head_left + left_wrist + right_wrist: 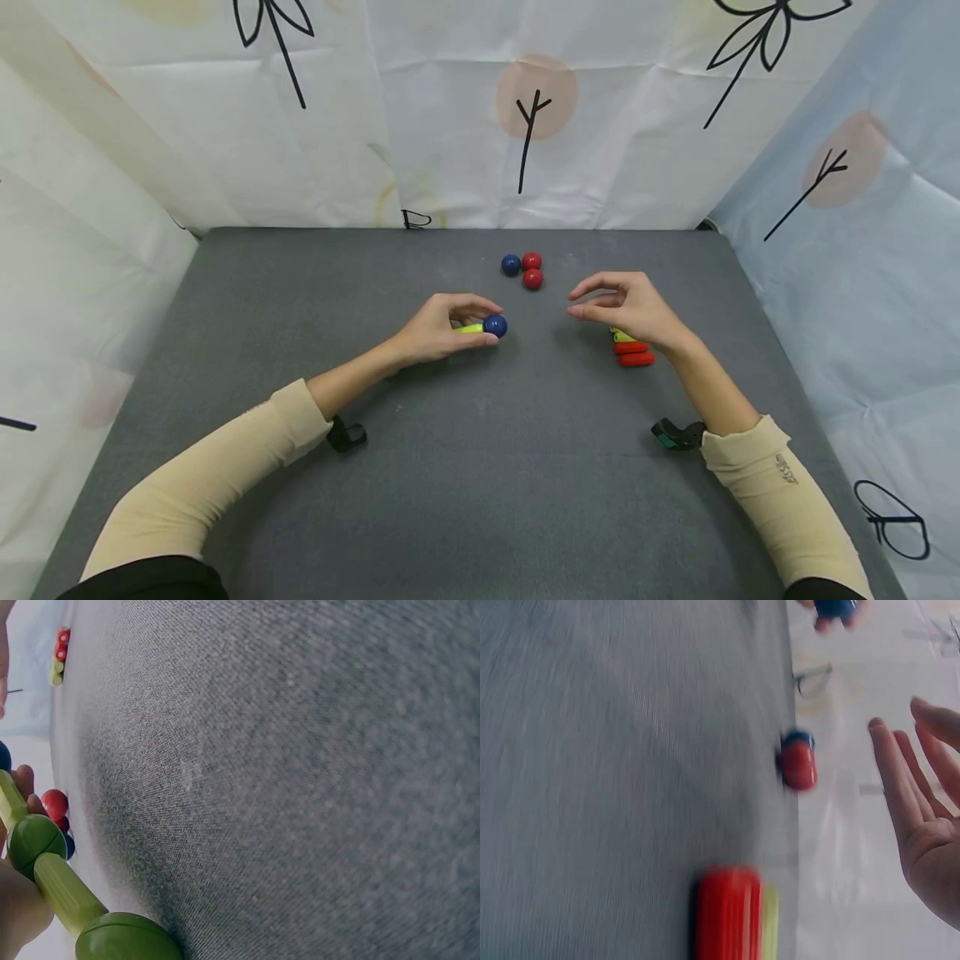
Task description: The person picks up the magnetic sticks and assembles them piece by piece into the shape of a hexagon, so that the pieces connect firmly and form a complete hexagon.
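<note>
My left hand [438, 333] grips a joined row of rods and balls above the table. In the head view a blue ball [495, 326] caps its right end, with a yellow-green rod [470, 329] behind it. The left wrist view shows more of the row: a green ball [36, 844], another yellow-green rod [69, 894] and a second green ball [127, 941]. To the right, my right hand [628, 307] hovers with its fingers apart and nothing between them. Below it lie red rods [636, 360] and yellow-green rods [621, 336], partly hidden by the hand.
Toward the back of the grey table [480, 483] sit a loose blue ball [511, 265] and two red balls [532, 279], touching or nearly so. White printed cloth [450, 108] hangs behind the table's far edge and along both sides.
</note>
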A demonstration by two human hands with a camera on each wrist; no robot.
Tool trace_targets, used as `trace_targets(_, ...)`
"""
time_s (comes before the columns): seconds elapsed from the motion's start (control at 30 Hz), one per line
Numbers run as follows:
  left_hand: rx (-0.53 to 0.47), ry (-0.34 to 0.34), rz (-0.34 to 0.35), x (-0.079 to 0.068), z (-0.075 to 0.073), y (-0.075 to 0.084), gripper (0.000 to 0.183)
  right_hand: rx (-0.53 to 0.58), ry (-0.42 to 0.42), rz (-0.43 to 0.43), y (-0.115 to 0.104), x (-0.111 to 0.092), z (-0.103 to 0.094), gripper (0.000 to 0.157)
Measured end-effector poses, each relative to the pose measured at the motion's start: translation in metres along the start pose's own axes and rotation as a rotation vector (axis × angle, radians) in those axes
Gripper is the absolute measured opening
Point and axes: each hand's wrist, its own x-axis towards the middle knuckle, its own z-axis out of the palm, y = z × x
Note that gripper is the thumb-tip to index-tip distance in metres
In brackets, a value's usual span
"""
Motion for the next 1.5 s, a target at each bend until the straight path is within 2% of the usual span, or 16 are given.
trace_targets(0.27, -0.003, -0.004, 0.01, -0.001, -0.001, 0.001, 0.046, -0.095, 0.006, 0.067, 0.032, -0.021, -0.041, 0.035)
trace_targets(0.57, 0.018, -0.001, 0.001, -0.001, -0.001, 0.0, 0.049, -0.227, -0.019, 0.027, 0.066, -0.027, -0.066, 0.03)
trace_targets(0.87, 0.008, -0.002, -0.009, -0.002, 0.001, 0.0, 0.049, -0.308, -0.018, 0.058, 0.075, -0.027, -0.072, 0.028)
trace_targets(1.07, 0.006, -0.004, -0.015, -0.002, 0.002, -0.002, 0.048, -0.315, -0.042, 0.071, 0.077, -0.027, -0.074, 0.031)
trace_targets(1.3, 0.004, -0.002, -0.006, -0.001, 0.002, -0.003, 0.048, -0.357, -0.006, -0.011, 0.075, -0.027, -0.072, 0.029)
trace_targets(1.5, 0.005, 0.002, -0.015, 0.0, 0.0, -0.002, 0.051, -0.291, -0.002, -0.056, 0.057, -0.021, -0.06, 0.027)
